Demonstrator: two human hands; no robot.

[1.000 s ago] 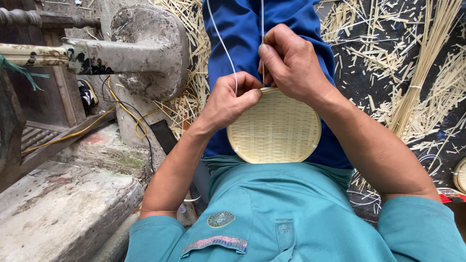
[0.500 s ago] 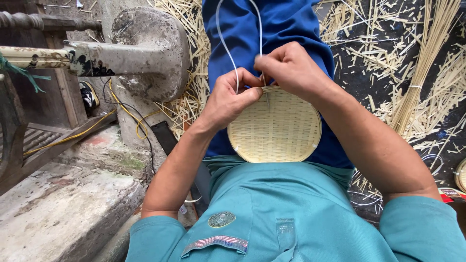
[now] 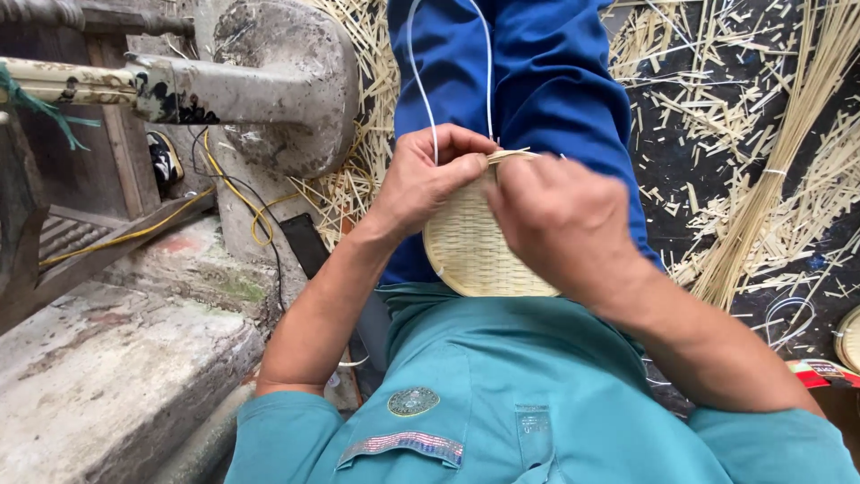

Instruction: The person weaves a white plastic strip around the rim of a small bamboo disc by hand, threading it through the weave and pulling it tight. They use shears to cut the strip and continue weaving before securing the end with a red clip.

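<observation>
While gripped: woven tray (image 3: 470,255) between hands (image 3: 497,193).

tray rim (image 3: 466,260) (far edge) behind right hand (image 3: 560,220)

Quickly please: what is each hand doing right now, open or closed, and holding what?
Left hand: closed, pinching the white cord at the rim of the woven bamboo tray.
Right hand: closed on the tray rim.

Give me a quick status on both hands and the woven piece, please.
Left hand pinching white strip at the woven disc rim. Right hand gripping the rim's top edge, covering part of it. Disc rests on lap.
</observation>
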